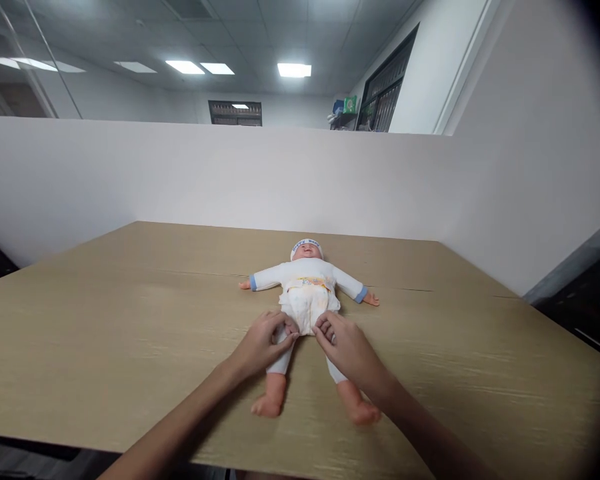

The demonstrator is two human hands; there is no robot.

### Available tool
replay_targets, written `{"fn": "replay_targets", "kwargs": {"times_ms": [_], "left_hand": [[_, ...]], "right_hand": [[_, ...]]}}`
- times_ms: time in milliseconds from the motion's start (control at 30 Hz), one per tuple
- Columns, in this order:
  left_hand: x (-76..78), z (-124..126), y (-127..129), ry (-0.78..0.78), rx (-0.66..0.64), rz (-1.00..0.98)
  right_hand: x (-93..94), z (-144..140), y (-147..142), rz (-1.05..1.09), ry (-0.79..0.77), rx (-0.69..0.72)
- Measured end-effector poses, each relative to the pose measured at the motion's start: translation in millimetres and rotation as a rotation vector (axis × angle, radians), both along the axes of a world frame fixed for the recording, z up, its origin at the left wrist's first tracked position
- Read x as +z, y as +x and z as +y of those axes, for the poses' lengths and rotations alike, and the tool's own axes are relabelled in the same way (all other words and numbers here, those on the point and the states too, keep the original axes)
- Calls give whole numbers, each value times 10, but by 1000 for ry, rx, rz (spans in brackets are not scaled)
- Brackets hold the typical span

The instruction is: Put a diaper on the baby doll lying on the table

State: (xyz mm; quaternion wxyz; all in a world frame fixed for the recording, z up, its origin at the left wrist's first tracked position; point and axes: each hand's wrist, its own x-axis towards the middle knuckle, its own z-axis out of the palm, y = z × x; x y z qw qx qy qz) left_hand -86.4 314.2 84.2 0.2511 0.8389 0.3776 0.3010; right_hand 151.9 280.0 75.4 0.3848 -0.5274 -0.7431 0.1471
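Note:
A baby doll (310, 269) in white clothes with blue cuffs and a printed headband lies on its back, its feet toward me. Around its hips is a white diaper (307, 308) with an orange-patterned waistband. My left hand (270, 340) pinches the diaper's edge at the leg opening on the left, thumb and fingers together. On the other side, my right hand (345, 343) has its fingers closed at the matching leg edge. Both hands cover part of the doll's thighs. The bare feet stick out below my wrists.
The doll lies on a wide wood-coloured table (130, 333). A low white wall (220, 177) borders the table's far side. Dark objects stand beyond the table at the far left and right.

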Motion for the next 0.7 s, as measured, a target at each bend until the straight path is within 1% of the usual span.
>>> {"fn": "replay_targets", "kwargs": {"times_ms": [100,200,333,533,600,700], "left_hand": [[-56,54,51,34,67,18],[-103,100,121,40,109,33],[-148,162,197,49,141,71],[-167,206,205,53,103,89],[-171,206,188,73,73,90],[-179,197,165,110,43,33]], "right_hand": [[-48,66,18,-26,5,-59],[-104,50,22,-33,-7,-109],[-143,2,-7,-77,13,-101],[-136,-92,-64,-160,68,-104],[-144,-126,-73,-154,60,-103],[-162,-164,-81,-116,37,-96]]}}
